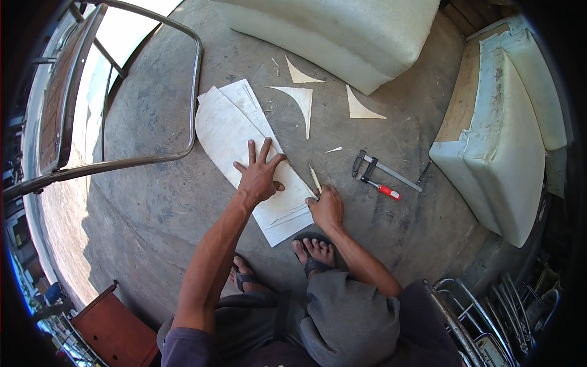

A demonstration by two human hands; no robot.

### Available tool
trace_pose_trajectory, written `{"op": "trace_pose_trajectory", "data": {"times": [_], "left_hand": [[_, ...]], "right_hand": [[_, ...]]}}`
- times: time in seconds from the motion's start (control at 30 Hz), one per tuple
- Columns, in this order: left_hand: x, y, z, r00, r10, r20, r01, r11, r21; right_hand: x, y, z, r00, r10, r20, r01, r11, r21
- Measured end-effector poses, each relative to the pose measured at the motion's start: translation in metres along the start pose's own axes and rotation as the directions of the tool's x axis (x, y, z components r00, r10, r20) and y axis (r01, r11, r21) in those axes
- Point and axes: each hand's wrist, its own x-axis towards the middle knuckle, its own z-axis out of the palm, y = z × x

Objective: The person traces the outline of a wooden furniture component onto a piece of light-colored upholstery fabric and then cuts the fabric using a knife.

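A pale board with a rounded end (223,131) lies on top of a white sheet (284,231) on the floor in front of my feet. My left hand (260,176) is spread flat on the board, fingers apart, pressing on its middle. At the board's right edge, low down, my right hand (327,208) is closed round a pencil (315,177). The pencil stands tilted with its upper end pointing away from me; its lower end is hidden by the fingers. Strips of the sheet show beyond the board's edges.
Curved triangular offcuts (302,101) lie past the sheet. A bar clamp with a red handle (389,192) rests to the right. Pale upholstered pieces (330,30) stand at the far side and right (507,159). A metal-framed chair (197,92) is at the left.
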Motion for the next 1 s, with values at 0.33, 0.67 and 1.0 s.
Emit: {"op": "trace_pose_trajectory", "data": {"times": [0.33,0.67,1.0], "left_hand": [[-0.002,-0.002,0.003,0.985,0.17,-0.04,-0.163,0.977,0.138],[-0.013,0.012,-0.019,0.939,0.34,-0.053,-0.318,0.915,0.248],[-0.024,0.02,-0.073,0.894,0.44,0.081,-0.443,0.846,0.297]], "right_hand": [[0.009,0.02,-0.018,0.941,0.133,0.311,-0.318,0.663,0.678],[0.008,0.033,-0.045,0.802,0.019,0.596,-0.551,0.407,0.728],[0.015,0.002,-0.091,0.889,-0.089,0.45,-0.279,0.672,0.686]]}}
